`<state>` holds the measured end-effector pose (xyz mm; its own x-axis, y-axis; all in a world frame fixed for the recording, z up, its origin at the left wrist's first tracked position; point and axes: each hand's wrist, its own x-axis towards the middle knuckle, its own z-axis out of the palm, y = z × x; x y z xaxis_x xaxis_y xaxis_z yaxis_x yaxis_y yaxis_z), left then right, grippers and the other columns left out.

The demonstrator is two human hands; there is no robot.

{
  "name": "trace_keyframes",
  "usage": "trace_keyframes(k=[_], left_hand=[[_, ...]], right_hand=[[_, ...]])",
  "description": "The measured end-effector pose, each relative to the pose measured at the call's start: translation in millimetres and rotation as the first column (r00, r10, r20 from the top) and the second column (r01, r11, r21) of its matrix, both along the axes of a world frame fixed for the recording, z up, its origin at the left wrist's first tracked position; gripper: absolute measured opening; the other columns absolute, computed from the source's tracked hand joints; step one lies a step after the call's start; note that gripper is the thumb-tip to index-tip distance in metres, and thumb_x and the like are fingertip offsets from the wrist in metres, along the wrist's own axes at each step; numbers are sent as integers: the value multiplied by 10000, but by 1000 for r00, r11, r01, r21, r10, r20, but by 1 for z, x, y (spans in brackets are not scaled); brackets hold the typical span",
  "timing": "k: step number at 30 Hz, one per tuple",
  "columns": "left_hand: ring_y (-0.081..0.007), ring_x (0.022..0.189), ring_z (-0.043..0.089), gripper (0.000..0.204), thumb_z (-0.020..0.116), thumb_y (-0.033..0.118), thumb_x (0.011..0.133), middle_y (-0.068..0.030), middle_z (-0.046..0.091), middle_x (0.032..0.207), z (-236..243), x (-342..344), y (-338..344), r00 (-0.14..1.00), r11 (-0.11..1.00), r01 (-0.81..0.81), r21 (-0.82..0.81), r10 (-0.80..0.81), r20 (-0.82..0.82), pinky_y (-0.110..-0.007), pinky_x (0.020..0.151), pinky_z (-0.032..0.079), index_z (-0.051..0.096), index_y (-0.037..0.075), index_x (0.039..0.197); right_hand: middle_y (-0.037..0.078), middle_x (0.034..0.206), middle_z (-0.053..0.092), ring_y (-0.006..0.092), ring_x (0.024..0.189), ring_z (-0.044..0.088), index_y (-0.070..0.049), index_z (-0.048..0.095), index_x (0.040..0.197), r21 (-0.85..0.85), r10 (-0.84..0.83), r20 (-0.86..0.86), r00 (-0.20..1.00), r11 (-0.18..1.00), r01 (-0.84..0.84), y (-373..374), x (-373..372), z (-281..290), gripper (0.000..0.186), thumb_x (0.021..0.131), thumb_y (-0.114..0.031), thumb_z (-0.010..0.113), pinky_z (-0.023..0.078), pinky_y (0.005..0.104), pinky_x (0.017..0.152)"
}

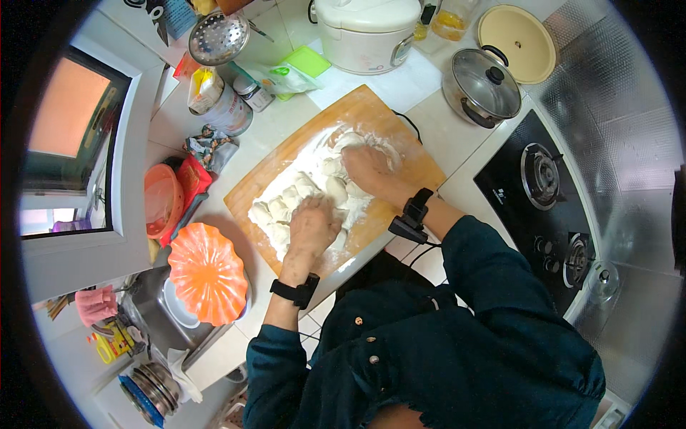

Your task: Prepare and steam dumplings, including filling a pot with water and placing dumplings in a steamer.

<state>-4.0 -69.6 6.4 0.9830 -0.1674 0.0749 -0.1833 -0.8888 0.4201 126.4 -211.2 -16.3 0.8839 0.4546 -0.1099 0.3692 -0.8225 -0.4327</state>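
Note:
A wooden board lies at an angle on the counter, thickly dusted with white flour. Several pale, rounded dough pieces sit close together on it. My left hand is curled down among the nearer pieces; its fingertips and whatever they hold are hidden. Toward the board's far right, my right hand has its fingers bent against a piece of dough, partly covering it. Black bands are strapped round both wrists.
Behind the board stand a white rice cooker and a lidded pot. A black gas hob is at right. An orange scalloped bowl stands by the sink at left. An open window juts in nearby.

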Motion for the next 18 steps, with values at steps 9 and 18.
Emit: trace_keyframes(k=[9,18], left_hand=[[-368,905,544,247,621,139,770,-198,590,906,18,29,-16,989,988,-95,-118,79,-128,-421,777,453,577,-5,966],[-342,788,568,253,554,29,726,-200,587,944,45,52,-29,943,970,-227,-93,195,-271,-371,637,470,622,36,970]], right_hand=[[190,863,608,358,818,589,-16,565,832,33,234,-46,971,972,-233,-49,-6,-13,147,838,-105,447,451,462,730],[170,862,589,330,860,562,-39,600,859,295,91,565,820,906,-304,-66,-35,41,137,811,-111,494,434,411,779]])
